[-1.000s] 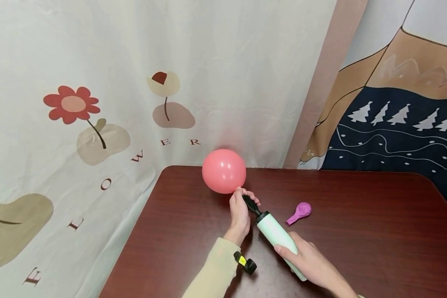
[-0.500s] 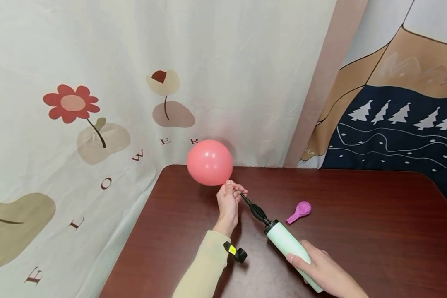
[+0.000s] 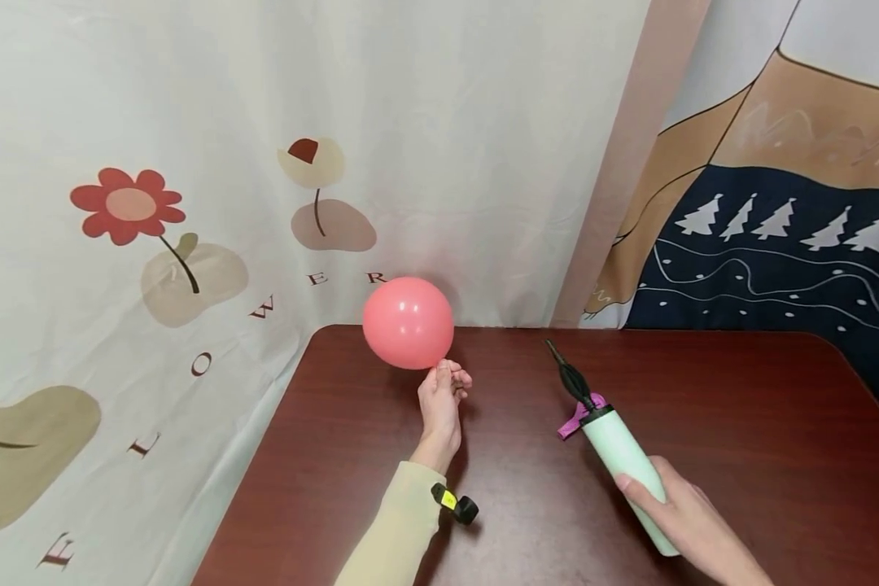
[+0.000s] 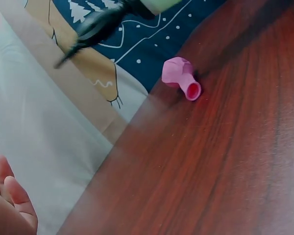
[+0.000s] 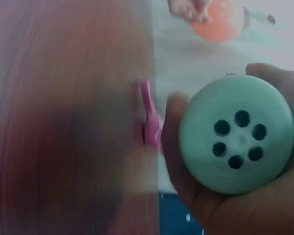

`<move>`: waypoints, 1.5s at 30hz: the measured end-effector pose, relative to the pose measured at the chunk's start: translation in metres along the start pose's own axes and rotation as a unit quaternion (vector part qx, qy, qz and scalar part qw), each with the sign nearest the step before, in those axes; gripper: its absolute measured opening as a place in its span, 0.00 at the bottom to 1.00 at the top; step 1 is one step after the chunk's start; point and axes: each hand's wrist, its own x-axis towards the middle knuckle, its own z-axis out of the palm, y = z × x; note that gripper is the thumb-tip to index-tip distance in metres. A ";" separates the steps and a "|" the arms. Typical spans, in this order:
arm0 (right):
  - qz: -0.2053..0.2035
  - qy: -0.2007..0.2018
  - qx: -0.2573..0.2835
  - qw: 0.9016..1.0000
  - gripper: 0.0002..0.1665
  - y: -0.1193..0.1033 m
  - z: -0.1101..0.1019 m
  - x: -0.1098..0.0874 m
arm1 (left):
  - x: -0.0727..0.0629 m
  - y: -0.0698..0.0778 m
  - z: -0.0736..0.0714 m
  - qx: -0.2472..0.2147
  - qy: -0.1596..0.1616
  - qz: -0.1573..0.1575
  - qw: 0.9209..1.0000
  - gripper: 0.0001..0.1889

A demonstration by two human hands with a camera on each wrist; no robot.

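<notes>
In the head view my left hand (image 3: 441, 400) pinches the neck of an inflated pink-red balloon (image 3: 408, 322) between thumb and fingers, near the table's back edge. My right hand (image 3: 684, 509) grips a pale green hand pump (image 3: 625, 456) with a black ribbed nozzle (image 3: 574, 380) that points up and left, apart from the balloon. The right wrist view looks onto the pump's round end (image 5: 241, 139) with its several holes, fingers wrapped round it. A flat purple balloon (image 4: 179, 76) lies on the table, partly behind the pump in the head view.
The dark reddish-brown table (image 3: 513, 505) spreads under both hands. Behind it hangs a pale curtain (image 3: 476, 163) with printed flowers and letters. A cloth with white trees on dark blue (image 3: 762, 268) hangs at the right. A black wrist camera (image 3: 456, 505) sits on the left sleeve.
The pump nozzle has come out of the balloon's neck, and my right hand has carried the pump to the right. My left hand has shifted left and slightly away with the inflated balloon.
</notes>
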 end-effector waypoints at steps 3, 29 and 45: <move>-0.015 0.030 -0.035 0.999 0.44 0.011 -0.011 0.002 | -0.002 0.000 -0.003 0.004 -0.003 0.005 1.000 0.16; 0.092 0.009 -0.125 0.988 0.67 0.062 -0.049 0.020 | -0.022 -0.010 0.005 0.014 -0.049 -0.041 0.998 0.15; 0.107 0.023 -0.194 0.975 0.72 0.060 -0.043 0.026 | -0.030 -0.011 0.010 0.018 -0.065 -0.062 0.996 0.14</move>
